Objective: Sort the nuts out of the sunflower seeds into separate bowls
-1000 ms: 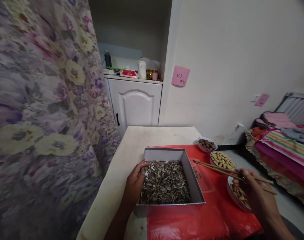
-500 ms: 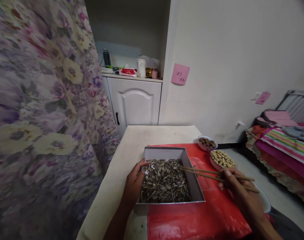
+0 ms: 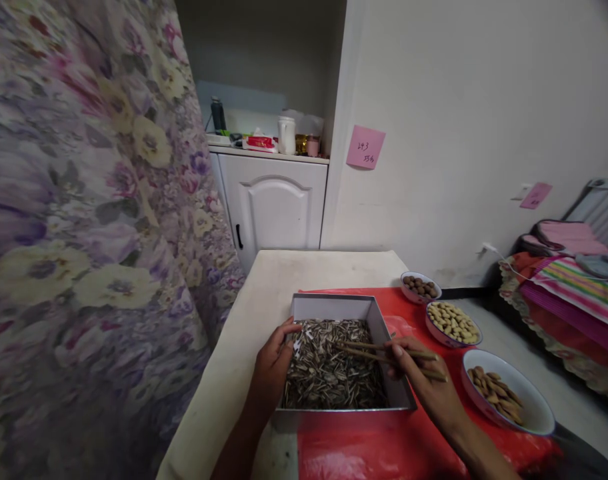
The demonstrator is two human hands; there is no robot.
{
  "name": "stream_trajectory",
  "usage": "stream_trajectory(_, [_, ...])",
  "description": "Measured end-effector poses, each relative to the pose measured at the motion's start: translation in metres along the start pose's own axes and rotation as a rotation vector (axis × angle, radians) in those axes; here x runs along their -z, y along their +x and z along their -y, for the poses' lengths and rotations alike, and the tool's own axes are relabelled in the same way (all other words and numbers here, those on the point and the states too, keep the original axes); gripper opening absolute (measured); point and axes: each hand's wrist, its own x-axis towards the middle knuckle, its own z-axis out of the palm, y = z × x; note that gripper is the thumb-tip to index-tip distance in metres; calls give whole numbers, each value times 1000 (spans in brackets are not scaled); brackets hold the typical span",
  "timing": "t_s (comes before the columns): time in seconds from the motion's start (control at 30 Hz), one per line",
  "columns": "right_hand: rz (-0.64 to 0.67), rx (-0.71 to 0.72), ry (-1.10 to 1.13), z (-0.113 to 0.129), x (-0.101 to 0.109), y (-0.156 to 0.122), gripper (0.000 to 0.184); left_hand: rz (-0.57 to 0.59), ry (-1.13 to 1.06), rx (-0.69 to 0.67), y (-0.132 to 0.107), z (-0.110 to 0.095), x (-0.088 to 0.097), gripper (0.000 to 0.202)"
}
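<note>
A grey square box (image 3: 334, 307) full of striped sunflower seeds (image 3: 329, 373) sits on a red plastic sheet (image 3: 384, 447) on the table. My left hand (image 3: 274, 363) grips the box's left wall, fingers curled over the rim. My right hand (image 3: 424, 387) holds a pair of wooden chopsticks (image 3: 379, 351), whose tips reach over the seeds in the middle of the box.
Three bowls line the table's right edge: brown nuts (image 3: 420, 287), pale peanuts (image 3: 451, 323), almonds (image 3: 504, 393). A floral curtain (image 3: 84, 233) hangs at left. A white cabinet (image 3: 274, 200) stands behind the pale table (image 3: 284, 273); a bed (image 3: 574, 287) is at right.
My right hand has carried the chopsticks leftward from above the bowls to over the seed box. The left hand has stayed on the box's wall.
</note>
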Motion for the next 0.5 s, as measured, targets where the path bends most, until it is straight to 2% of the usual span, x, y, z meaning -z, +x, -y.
stream_trajectory(0.23, [16, 45, -92, 0, -22, 15, 34, 25, -2, -8, 0, 6, 0, 31])
stream_trajectory(0.5, [43, 93, -119, 1, -24, 21, 33, 25, 2, -26, 0, 7, 0, 31])
